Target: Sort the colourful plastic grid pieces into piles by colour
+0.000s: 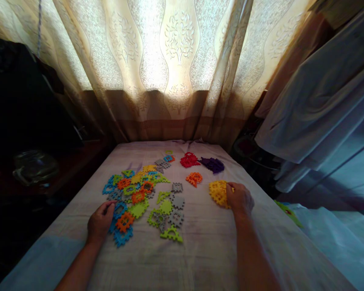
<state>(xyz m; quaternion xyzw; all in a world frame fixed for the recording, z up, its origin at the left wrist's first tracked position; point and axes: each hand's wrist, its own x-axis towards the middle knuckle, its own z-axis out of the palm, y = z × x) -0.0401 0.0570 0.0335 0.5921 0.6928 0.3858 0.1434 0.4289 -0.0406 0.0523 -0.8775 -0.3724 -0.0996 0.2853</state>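
Observation:
My right hand (241, 198) is at the right of the cloth-covered table, fingers curled at the edge of a pile of yellow interlocking plastic tiles (219, 193), gripping a yellow piece there. The fingers partly cover that piece. At the left, my left hand (101, 221) is closed in a pinch beside a blue tile (120, 210); whatever it may hold is hidden. Close to it spreads a mixed heap with orange tiles (125, 221), lime-green tiles (138, 209) and more blue pieces. Between my hands lie grey tiles (176, 218) and a lime-green arched tile (171, 233).
Farther back sit a red pile (189, 160), a dark purple pile (212, 165) and a small orange group (194, 178). A patterned curtain (178, 60) hangs behind the table (200, 258). Pale clothes (315, 101) hang at the right, and a dark-covered object (24, 93) stands left.

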